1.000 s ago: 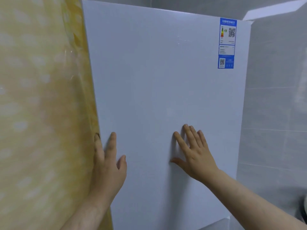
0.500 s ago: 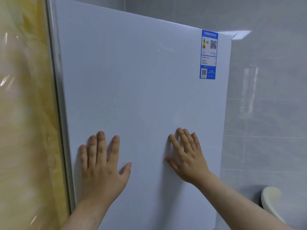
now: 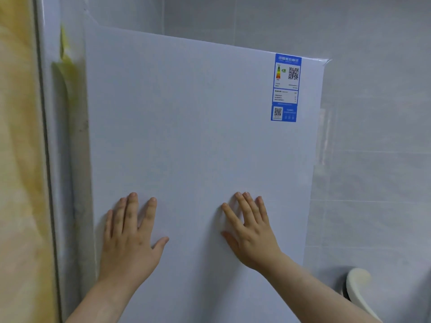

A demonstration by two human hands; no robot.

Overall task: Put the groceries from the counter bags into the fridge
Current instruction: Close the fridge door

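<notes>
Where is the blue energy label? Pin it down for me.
In the head view, the blue energy label sits at the upper right corner of the white fridge door, well above the right hand pressed flat on it.

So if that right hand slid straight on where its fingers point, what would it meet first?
Probably nothing: the right hand lies flat on the fridge door, fingers aimed up and slightly left, bare door ahead to its top edge. The blue label sits further right.
</notes>
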